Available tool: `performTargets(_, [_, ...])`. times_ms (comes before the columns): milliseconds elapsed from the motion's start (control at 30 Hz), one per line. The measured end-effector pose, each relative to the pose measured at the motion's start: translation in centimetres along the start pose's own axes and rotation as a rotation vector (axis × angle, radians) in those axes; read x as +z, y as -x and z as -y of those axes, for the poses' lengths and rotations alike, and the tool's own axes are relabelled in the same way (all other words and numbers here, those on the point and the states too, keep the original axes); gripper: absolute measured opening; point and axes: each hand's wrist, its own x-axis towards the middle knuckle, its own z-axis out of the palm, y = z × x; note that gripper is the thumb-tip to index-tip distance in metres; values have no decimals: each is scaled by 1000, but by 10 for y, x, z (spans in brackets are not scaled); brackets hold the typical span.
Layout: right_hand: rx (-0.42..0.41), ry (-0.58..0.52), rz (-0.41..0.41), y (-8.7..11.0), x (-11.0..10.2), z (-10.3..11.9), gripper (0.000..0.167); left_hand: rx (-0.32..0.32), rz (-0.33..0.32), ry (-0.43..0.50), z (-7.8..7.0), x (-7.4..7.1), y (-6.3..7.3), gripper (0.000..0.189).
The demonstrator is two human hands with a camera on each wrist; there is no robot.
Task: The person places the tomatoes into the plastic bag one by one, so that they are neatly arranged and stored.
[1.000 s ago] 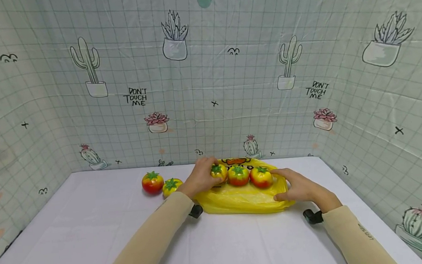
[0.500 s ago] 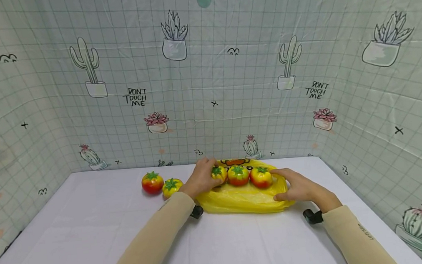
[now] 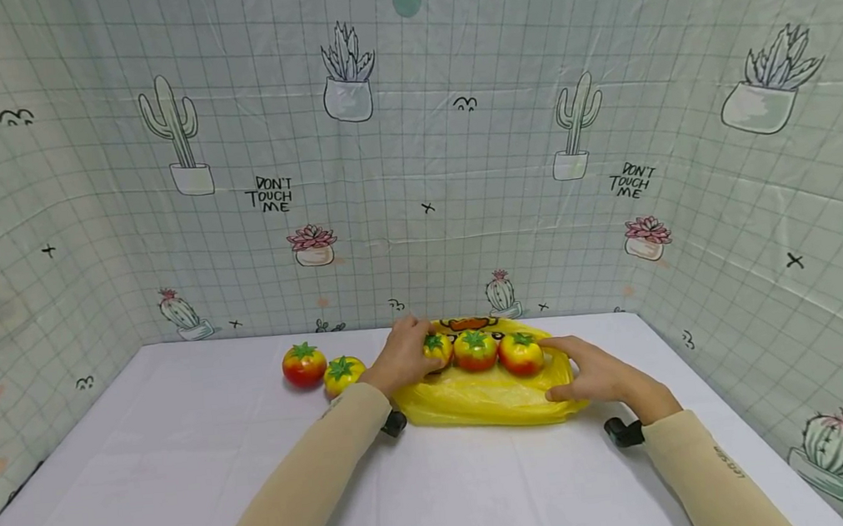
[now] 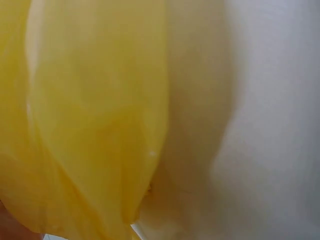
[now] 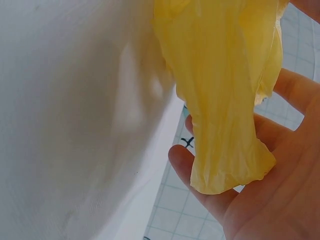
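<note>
A row of three glossy red-and-yellow tomatoes with green leafy tops lies on a flattened yellow plastic bag (image 3: 479, 400). My left hand (image 3: 400, 357) holds the left tomato (image 3: 438, 349), fingers behind it and thumb in front, partly covering it. Beside it are the middle tomato (image 3: 475, 351) and the right tomato (image 3: 521, 354). My right hand (image 3: 600, 371) is at the bag's right end, thumb and fingers spread apart, fingertips close to the right tomato. In the right wrist view, a gathered end of the bag (image 5: 220, 125) lies against the loosely bent fingers. Yellow plastic (image 4: 100, 100) fills much of the left wrist view.
Two more tomatoes rest on the white table (image 3: 146, 471) left of the bag: a red one (image 3: 304, 365) and a yellower one (image 3: 343, 375), the latter close to my left forearm. A patterned curtain (image 3: 419, 146) encloses the table at the back and sides.
</note>
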Motion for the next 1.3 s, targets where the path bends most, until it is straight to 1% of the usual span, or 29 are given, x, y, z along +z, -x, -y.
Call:
performTargets(133, [3,2,1,-1,1,-1,85,5,-4,-4,1,0,1,49])
performTargets(433, [8,3,0,-1,1,-1,85,2,13,3,-3,-4,3,48])
performTargets(600, [13,5,-2,-1,1,-1,85,18,4,-11,-3,-5,2,46])
performTargets(933, [3,16,-7,-2,1,-1,84,12,-5,-22,-3,-5,2,44])
performTargets(1133, [15,21,0,-2,2,-1,85,16,-11,-11,-4,-7,5,44])
performTargets(1300, [19,17,1,-2,2,-1,85,23,-34,-6,-5,-11,10,43])
